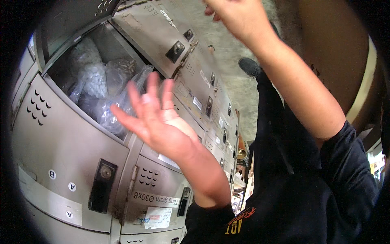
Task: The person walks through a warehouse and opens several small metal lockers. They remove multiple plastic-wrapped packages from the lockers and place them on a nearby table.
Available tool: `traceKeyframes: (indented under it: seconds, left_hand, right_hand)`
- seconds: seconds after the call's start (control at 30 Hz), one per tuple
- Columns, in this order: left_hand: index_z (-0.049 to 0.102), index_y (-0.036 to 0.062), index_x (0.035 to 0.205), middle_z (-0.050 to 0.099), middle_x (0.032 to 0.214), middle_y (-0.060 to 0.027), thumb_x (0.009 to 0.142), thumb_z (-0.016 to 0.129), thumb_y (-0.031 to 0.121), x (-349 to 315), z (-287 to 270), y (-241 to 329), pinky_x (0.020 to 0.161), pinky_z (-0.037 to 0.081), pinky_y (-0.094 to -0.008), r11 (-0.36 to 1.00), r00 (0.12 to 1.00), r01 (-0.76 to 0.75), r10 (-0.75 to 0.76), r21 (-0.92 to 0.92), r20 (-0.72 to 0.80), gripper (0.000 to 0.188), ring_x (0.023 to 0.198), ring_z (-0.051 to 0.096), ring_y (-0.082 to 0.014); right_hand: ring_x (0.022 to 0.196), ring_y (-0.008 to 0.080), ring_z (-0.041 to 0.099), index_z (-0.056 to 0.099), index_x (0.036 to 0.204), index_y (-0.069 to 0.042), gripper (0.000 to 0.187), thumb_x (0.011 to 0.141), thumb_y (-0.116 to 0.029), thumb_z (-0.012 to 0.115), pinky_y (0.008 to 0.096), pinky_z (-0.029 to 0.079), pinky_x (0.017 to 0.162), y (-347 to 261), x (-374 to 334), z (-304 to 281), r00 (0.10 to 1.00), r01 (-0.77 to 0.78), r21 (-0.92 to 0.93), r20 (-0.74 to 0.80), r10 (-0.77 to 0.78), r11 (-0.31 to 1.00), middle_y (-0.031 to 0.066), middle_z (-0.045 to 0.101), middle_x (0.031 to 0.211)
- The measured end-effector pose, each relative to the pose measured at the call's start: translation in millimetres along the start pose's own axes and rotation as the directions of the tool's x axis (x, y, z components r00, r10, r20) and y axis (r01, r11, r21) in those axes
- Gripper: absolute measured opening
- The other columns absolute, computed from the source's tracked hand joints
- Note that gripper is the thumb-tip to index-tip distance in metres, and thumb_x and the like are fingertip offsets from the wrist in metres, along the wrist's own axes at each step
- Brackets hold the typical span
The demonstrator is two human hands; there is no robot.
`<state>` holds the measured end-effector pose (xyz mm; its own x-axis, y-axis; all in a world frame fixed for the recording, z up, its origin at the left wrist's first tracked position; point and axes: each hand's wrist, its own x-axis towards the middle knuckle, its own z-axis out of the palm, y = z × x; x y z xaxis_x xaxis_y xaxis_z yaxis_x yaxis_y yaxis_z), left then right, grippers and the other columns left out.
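My left hand (162, 124) reaches in front of an open locker compartment (61, 87), palm turned up and fingers spread, with nothing in it. Its fingertips overlap clear plastic bags (111, 118) in the compartment; whether they touch cannot be told. One bag (95, 79) holds small white pieces, and another bag (122, 69) beside it has brownish contents. Raised at the top edge is my right hand (233, 12), well away from the compartment. The frame cuts off most of its fingers, so what they do is hidden.
A grey locker door (73, 24) stands swung out at the upper left. More closed locker doors (156, 179) with black latches, vents and paper labels run alongside. A dark shoe (248, 67) rests on the concrete floor (227, 44). Cluttered shelves (243, 150) show beyond.
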<state>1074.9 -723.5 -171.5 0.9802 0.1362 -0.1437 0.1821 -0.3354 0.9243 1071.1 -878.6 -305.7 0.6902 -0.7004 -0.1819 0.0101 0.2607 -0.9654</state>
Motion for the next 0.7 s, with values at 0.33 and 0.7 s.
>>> traceKeyframes:
  seconds: [0.33,0.7]
  left_hand:
    - [0.009,0.0007,0.156,0.048,0.133,-0.0251,0.096,0.055,0.004,41.1,7.7,-32.5,0.100,0.049,-0.0474,0.996,0.976,-0.036,0.019,-0.078,-0.216,0.076,0.113,0.057,-0.0319]
    - [0.009,0.0041,0.160,0.019,0.160,-0.0316,0.099,0.053,0.012,38.9,2.6,-38.9,0.111,0.041,-0.0567,0.999,0.971,-0.050,0.052,0.012,-0.232,0.076,0.144,0.034,-0.0425]
  right_hand:
    - [0.113,0.0386,0.061,0.071,0.122,-0.014,0.042,0.080,-0.017,0.069,0.0451,0.054,0.092,-16.7,12.8,189.4,0.839,0.330,-0.102,0.488,-0.242,0.939,0.0193,0.063,0.114]
    - [0.103,0.0393,0.066,0.073,0.103,-0.009,0.021,0.084,-0.015,0.068,0.0446,0.053,0.087,-4.0,41.7,211.7,0.842,0.125,0.023,0.527,-0.118,0.992,0.0166,0.071,0.103]
